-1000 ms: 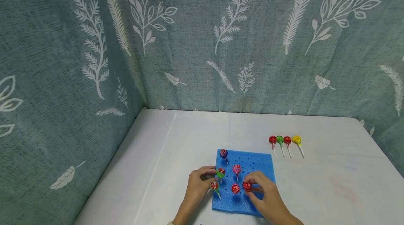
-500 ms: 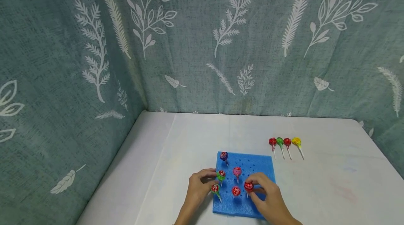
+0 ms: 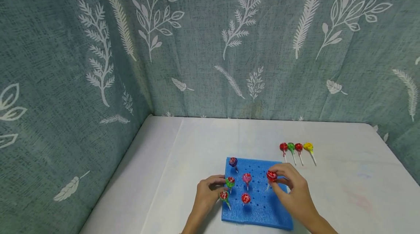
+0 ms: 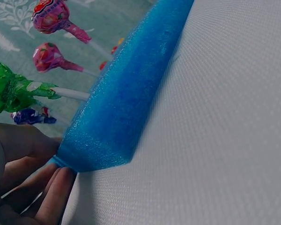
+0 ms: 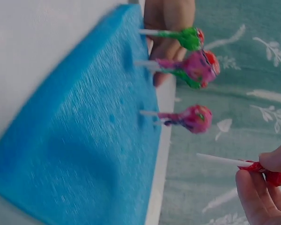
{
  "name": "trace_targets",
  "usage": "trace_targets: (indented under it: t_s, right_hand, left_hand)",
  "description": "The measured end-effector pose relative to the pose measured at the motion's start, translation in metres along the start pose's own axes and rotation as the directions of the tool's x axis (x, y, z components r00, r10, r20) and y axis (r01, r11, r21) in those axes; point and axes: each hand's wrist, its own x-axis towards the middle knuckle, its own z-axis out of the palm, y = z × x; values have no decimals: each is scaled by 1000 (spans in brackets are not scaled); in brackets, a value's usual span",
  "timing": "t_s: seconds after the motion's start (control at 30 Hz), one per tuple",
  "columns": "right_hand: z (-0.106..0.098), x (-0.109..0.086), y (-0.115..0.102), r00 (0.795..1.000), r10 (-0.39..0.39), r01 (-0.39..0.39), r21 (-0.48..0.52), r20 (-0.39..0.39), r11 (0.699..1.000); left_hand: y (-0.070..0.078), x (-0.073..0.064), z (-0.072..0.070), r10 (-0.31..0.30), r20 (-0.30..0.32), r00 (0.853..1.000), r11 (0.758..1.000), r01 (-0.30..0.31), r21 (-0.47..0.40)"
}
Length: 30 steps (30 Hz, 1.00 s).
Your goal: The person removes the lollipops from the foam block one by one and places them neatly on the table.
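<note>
Red lollipop (image 3: 271, 176), held over the right part of the blue foam board (image 3: 259, 216), its bare stick (image 5: 220, 160) pointing down with the tip clear of the foam. It should be light, with a hard, rounded head, a wrapper apt to slip, and a thin, stiff stick that could bend if forced sideways. The best hold is probably where the head meets the gathered wrapper (image 5: 251, 165), leaving the lower stick free; the right hand (image 3: 291, 187) pinches it about there. The left hand (image 3: 207, 192) pinches the board's left edge; the foam is probably soft and easily dented.

Counts, near to far: one board, its small holes too indistinct to tally. Five lollipops stand in it: one tilted green-and-red lollipop (image 3: 224, 195) at the near left; one red-topped lollipop (image 3: 245, 198) right of that; one upright green lollipop (image 3: 230, 182) along the left edge; one pink lollipop (image 3: 247, 178) nearer the board's middle; one dark purple lollipop (image 3: 233, 162) at its far left corner. Past the board's far right corner, four loose lollipops (image 3: 291, 147) lie on the counter (image 3: 193, 150): two red, one green, one yellow. Behind the board and counter hangs leaf-patterned cloth (image 3: 200, 44).
</note>
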Motion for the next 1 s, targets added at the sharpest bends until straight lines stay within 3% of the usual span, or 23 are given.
trace_targets:
  t_s: [0.73, 1.0]
  right_hand:
    - [-42, 26, 14, 992, 70, -80, -91, -108, 993]
    - [-52, 31, 27, 990, 54, -64, -74, -131, 995]
  left_hand:
    - [2, 0, 1, -6, -11, 1000, 1000, 6, 16]
    - [2, 0, 0, -9, -12, 1000, 1000, 9, 21]
